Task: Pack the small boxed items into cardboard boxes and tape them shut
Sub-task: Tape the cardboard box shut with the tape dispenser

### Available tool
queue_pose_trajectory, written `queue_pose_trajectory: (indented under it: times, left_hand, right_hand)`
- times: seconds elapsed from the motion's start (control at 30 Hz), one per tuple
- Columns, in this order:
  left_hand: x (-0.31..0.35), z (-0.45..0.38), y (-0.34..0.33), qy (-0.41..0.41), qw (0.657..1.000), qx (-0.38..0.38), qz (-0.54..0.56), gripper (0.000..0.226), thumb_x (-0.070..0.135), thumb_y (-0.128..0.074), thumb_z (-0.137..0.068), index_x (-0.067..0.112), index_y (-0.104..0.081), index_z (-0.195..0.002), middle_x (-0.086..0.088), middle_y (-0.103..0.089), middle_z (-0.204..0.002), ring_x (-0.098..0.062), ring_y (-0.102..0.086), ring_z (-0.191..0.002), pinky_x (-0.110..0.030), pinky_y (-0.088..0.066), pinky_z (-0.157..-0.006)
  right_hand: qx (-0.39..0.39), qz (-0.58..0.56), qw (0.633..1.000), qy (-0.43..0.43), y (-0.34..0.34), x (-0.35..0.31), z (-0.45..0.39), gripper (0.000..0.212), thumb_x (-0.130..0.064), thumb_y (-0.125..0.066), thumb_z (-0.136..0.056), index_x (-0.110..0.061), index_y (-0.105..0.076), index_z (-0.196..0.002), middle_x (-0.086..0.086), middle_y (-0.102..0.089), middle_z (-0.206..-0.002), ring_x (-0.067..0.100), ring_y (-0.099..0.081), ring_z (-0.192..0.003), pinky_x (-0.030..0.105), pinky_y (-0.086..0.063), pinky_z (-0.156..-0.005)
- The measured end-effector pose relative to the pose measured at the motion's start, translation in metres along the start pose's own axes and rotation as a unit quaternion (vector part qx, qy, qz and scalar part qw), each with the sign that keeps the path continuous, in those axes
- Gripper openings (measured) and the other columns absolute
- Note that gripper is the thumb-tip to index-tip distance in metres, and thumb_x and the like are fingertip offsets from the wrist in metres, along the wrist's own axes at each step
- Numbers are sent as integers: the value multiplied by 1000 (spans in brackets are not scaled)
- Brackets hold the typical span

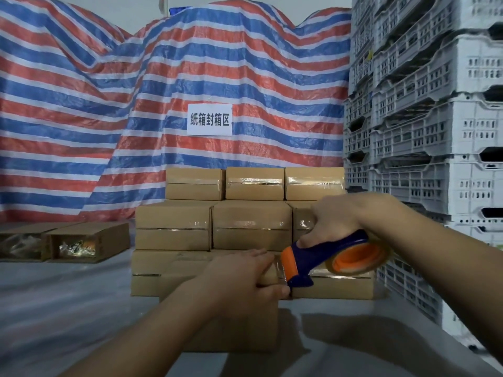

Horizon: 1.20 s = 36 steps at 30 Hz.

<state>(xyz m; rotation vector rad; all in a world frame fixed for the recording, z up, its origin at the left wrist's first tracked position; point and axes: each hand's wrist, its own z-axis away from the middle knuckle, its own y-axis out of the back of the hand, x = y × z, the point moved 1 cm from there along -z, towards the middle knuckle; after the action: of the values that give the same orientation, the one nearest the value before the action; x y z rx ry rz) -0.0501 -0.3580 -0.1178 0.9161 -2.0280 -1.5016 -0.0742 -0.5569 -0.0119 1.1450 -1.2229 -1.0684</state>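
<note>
A brown cardboard box (245,327) stands on the grey table in front of me, its top partly hidden by my arm. My left hand (245,278) grips its upper right edge, thumb down the near side. My right hand (334,221) holds the handle of a blue and orange tape dispenser (326,257) with a clear tape roll. The dispenser's blade end touches the box's top right corner, right beside my left fingers. A strip of clear tape shows there.
Behind the box stands a three-tier stack of taped cardboard boxes (250,227). Two open boxes (87,243) with wrapped items lie at the left. White plastic crates (435,131) tower at the right. A striped tarp (136,91) with a white sign hangs behind.
</note>
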Motion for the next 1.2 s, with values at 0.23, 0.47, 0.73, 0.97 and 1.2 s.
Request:
queue_pose_trajectory:
  times: [0.23, 0.47, 0.73, 0.97, 1.2]
  left_hand:
    - [3, 4, 2, 17, 1000, -11, -4, 79, 73, -42, -88, 36, -19, -153, 9, -18, -162, -16, -28, -144, -36, -31, -111]
    - [1, 4, -2, 20, 1000, -12, 20, 76, 72, -44, -87, 43, -17, -152, 13, -14, -162, -17, -27, -144, -40, -30, -110]
    - [1, 3, -1, 10, 1000, -9, -3, 75, 73, -42, -88, 40, -21, -151, 11, -15, -162, -18, -29, -144, -41, -33, -110]
    - [-1, 1, -4, 1, 1000, 1, -3, 74, 74, -42, -87, 40, -23, -150, 10, -18, -161, -18, -32, -141, -40, -35, -107]
    - [0, 0, -5, 6, 1000, 8, -15, 73, 75, -41, -87, 38, -28, -148, 7, -22, -161, -20, -37, -138, -40, -38, -105]
  right_hand:
    - [28, 260, 965, -17, -38, -27, -1, 41, -61, -58, -87, -21, -58, -80, -3, -60, -79, 13, -57, -69, 28, -46, -61]
    - [237, 130, 960, -76, -110, 3, 18, 59, -73, -36, -92, -23, -55, -67, -7, -54, -64, 8, -52, -58, 26, -43, -51]
    - [268, 40, 951, -147, -161, -5, 31, 58, -74, -31, -92, -25, -42, -64, -10, -43, -63, 10, -50, -59, 27, -39, -51]
    - [221, 36, 959, -172, -135, -15, 34, 77, -81, -10, -87, -23, -56, -71, -6, -56, -70, 10, -58, -65, 28, -47, -59]
    - [219, -622, 752, 24, -72, -63, -10, 45, -53, -25, -106, -35, -40, -143, -13, -46, -125, 5, -45, -111, 23, -31, -91]
